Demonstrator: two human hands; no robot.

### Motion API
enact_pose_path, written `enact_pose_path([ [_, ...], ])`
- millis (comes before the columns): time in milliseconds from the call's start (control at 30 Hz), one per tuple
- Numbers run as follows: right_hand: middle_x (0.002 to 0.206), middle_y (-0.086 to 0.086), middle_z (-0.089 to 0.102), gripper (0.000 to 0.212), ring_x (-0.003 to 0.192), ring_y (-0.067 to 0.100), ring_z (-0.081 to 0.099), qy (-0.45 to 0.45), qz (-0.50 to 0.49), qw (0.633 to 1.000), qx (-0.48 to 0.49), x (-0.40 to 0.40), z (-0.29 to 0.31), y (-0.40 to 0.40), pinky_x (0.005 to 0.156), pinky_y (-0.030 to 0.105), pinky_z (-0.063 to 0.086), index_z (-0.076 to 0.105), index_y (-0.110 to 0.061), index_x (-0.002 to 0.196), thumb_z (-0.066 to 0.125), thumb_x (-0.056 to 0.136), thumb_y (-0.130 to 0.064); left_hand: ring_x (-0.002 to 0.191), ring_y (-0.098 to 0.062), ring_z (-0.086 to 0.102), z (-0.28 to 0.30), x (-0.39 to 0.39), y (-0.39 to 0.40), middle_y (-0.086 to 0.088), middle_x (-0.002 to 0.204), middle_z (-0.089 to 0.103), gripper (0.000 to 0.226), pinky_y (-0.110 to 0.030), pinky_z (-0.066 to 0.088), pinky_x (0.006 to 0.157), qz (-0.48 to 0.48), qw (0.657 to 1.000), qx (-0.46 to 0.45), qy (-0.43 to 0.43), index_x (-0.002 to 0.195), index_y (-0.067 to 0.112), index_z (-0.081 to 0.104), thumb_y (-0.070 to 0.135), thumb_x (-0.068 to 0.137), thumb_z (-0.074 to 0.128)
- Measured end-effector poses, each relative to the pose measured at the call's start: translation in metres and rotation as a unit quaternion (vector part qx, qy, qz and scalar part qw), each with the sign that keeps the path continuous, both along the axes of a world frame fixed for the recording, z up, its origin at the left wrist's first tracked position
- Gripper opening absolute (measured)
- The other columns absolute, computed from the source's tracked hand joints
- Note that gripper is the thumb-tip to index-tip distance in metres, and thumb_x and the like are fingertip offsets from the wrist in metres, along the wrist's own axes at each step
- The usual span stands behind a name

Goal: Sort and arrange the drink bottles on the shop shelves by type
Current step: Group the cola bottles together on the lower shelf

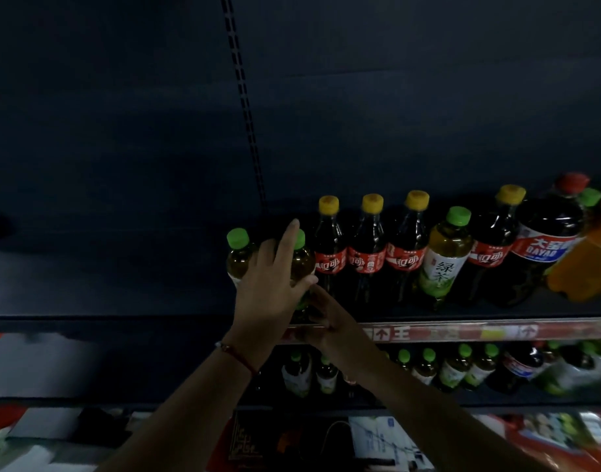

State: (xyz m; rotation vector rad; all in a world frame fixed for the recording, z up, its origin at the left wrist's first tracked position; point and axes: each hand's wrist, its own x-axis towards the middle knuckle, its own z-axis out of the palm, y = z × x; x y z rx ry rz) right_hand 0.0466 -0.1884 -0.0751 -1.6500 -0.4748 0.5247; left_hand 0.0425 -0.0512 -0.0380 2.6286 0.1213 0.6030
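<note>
Left hand: fingers spread flat on a green-capped tea bottle.
Right hand: holds that bottle's base.
Tea bottle: upright on the top shelf, between another tea bottle and yellow-capped cola bottles.

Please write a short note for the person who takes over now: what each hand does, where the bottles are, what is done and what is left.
Left hand: fingers straight, resting on the second green-cap tea bottle.
Right hand: at that bottle's base; grip unclear.
Done: two green-cap teas stand together at the row's left end, the first green-cap tea bottle leftmost; three yellow-cap cola bottles follow.
Left: one green tea bottle stands among the colas; a fourth yellow-cap cola sits beyond it; the large cola bottle and orange bottle are at right.
</note>
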Motion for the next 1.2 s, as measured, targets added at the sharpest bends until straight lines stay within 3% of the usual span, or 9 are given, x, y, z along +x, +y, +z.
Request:
enact_pose_path([
  [100, 0.135, -0.034, 0.041, 0.073, 0.113, -0.014, 0.047, -0.007, 0.0, 1.0, -0.006, -0.003, 0.007, 0.0, 0.076, 0.007, 0.048, 0.031, -0.047, 0.144, 0.067, 0.09, -0.012, 0.107, -0.03, 0.053, -0.002, 0.011, 0.006, -0.009, 0.122, 0.06, 0.098, -0.043, 0.046, 0.085, 0.048, 0.981, 0.179, -0.052, 0.15, 0.019, 0.031, 0.051, 0.071, 0.08],
  [267, 0.09, -0.046, 0.057, 0.053, 0.088, -0.022, 0.057, -0.057, -0.046, 0.995, -0.066, -0.011, 0.042, -0.007, 0.068, 0.006, 0.046, 0.045, -0.048, 0.118, 0.064, 0.09, -0.007, 0.128, -0.035, 0.045, -0.002, 0.016, 0.019, -0.01, 0.125, 0.061, 0.106, -0.048, 0.032, 0.098, 0.028, 0.958, 0.276, -0.069, 0.149, 0.016, 0.033, 0.047, 0.062, 0.086],
  [333, 0.1, -0.038, 0.054, 0.043, 0.097, -0.015, 0.055, -0.146, -0.087, 0.98, -0.105, -0.012, 0.068, -0.011, 0.072, 0.004, 0.042, 0.049, -0.046, 0.118, 0.065, 0.09, -0.018, 0.13, -0.037, 0.045, -0.003, 0.017, 0.024, -0.013, 0.124, 0.062, 0.107, -0.049, 0.028, 0.099, 0.015, 0.95, 0.303, -0.076, 0.149, 0.013, 0.035, 0.048, 0.062, 0.087],
  [467, 0.133, -0.015, 0.046, 0.048, 0.117, -0.005, 0.043, -0.354, -0.138, 0.898, -0.222, 0.007, 0.108, -0.013, 0.087, 0.001, 0.03, 0.049, -0.028, 0.136, 0.064, 0.09, -0.028, 0.134, -0.035, 0.041, 0.0, 0.016, 0.036, -0.012, 0.128, 0.058, 0.104, -0.049, 0.026, 0.102, 0.006, 0.928, 0.367, -0.065, 0.153, 0.015, 0.027, 0.058, 0.071, 0.075],
  [567, 0.145, -0.002, 0.04, 0.057, 0.133, 0.013, 0.037, -0.472, -0.128, 0.811, -0.321, 0.033, 0.126, -0.007, 0.104, 0.018, 0.031, 0.042, -0.022, 0.143, 0.061, 0.09, -0.031, 0.131, -0.037, 0.044, 0.003, 0.016, 0.044, -0.013, 0.125, 0.06, 0.105, -0.053, 0.021, 0.109, -0.018, 0.926, 0.371, -0.069, 0.152, 0.016, 0.033, 0.058, 0.067, 0.079],
  [733, 0.155, 0.009, 0.03, 0.066, 0.145, 0.028, 0.021, -0.495, -0.076, 0.718, -0.484, 0.07, 0.13, 0.007, 0.12, 0.04, 0.01, 0.029, -0.019, 0.151, 0.055, 0.093, -0.038, 0.121, -0.038, 0.053, -0.001, 0.022, 0.048, -0.015, 0.117, 0.063, 0.102, -0.056, 0.031, 0.108, -0.055, 0.94, 0.325, -0.083, 0.15, 0.013, 0.038, 0.047, 0.065, 0.083],
  [933, 0.126, 0.001, 0.054, 0.043, 0.12, 0.022, 0.052, -0.502, -0.089, 0.732, -0.452, 0.076, 0.12, 0.006, 0.109, 0.035, 0.03, 0.052, -0.022, 0.133, 0.06, 0.09, -0.027, 0.124, -0.037, 0.052, -0.004, 0.027, 0.048, -0.015, 0.118, 0.064, 0.1, -0.056, 0.028, 0.111, -0.061, 0.943, 0.312, -0.099, 0.153, 0.013, 0.034, 0.046, 0.07, 0.081],
  [1067, 0.121, -0.002, 0.052, 0.036, 0.109, 0.02, 0.054, -0.475, -0.093, 0.77, -0.416, 0.056, 0.121, -0.004, 0.087, 0.036, 0.049, 0.056, -0.025, 0.126, 0.063, 0.091, -0.023, 0.128, -0.036, 0.048, -0.004, 0.025, 0.048, -0.015, 0.124, 0.06, 0.098, -0.056, 0.026, 0.112, -0.061, 0.945, 0.307, -0.094, 0.155, 0.014, 0.027, 0.045, 0.076, 0.076],
  [1200, 0.122, -0.003, 0.053, 0.035, 0.107, 0.017, 0.055, -0.482, -0.103, 0.783, -0.381, 0.032, 0.116, -0.026, 0.084, 0.03, 0.048, 0.058, -0.023, 0.126, 0.064, 0.092, -0.02, 0.134, -0.041, 0.041, 0.002, 0.017, 0.039, -0.022, 0.141, 0.048, 0.091, -0.058, 0.026, 0.114, -0.081, 0.958, 0.255, -0.102, 0.152, 0.014, 0.035, 0.048, 0.077, 0.073],
])
